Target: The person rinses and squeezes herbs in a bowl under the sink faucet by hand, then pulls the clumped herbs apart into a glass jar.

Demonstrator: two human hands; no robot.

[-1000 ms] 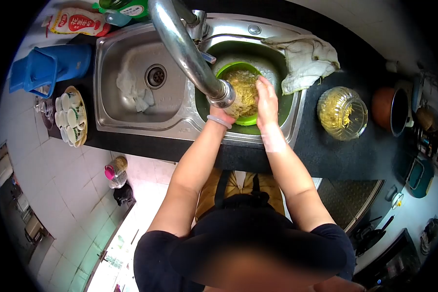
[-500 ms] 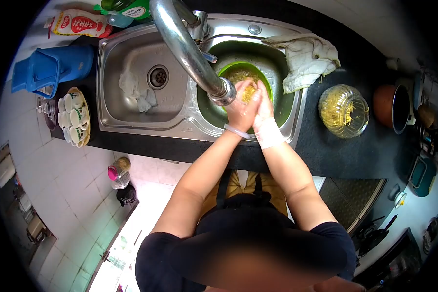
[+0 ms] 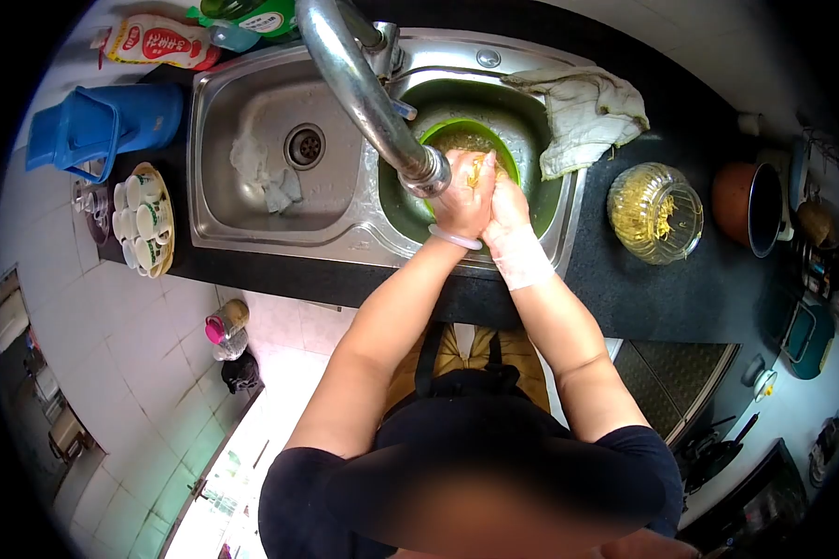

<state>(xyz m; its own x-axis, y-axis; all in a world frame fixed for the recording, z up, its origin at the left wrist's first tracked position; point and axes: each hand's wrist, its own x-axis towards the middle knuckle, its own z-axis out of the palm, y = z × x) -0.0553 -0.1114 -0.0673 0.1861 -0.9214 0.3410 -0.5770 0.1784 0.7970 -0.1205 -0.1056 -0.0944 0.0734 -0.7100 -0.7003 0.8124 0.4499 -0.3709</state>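
Observation:
Over a bright green bowl (image 3: 510, 154) in the right-hand sink basin, my two hands are pressed together. My left hand (image 3: 462, 203), with a pale bangle at its wrist, is closed around wet yellow shreds (image 3: 475, 173). Against it from the right lies my right hand (image 3: 506, 207), fingers also wrapped round the clump. A pale wrap covers the right wrist. Cloudy water with yellowish bits shows in the bowl. The chrome faucet (image 3: 373, 112) hangs right beside my left hand. Most of the clump is hidden by the fingers.
On the right counter stand a clear ribbed bowl (image 3: 629, 210) of yellow shreds and a brown pot (image 3: 735, 207). A white cloth (image 3: 583, 116) drapes over the sink edge. To the left are a blue pitcher (image 3: 144, 121) and a tray of cups (image 3: 147, 221).
My hands have closed more tightly together, and less of the yellow clump shows between them. Both remain above the green bowl.

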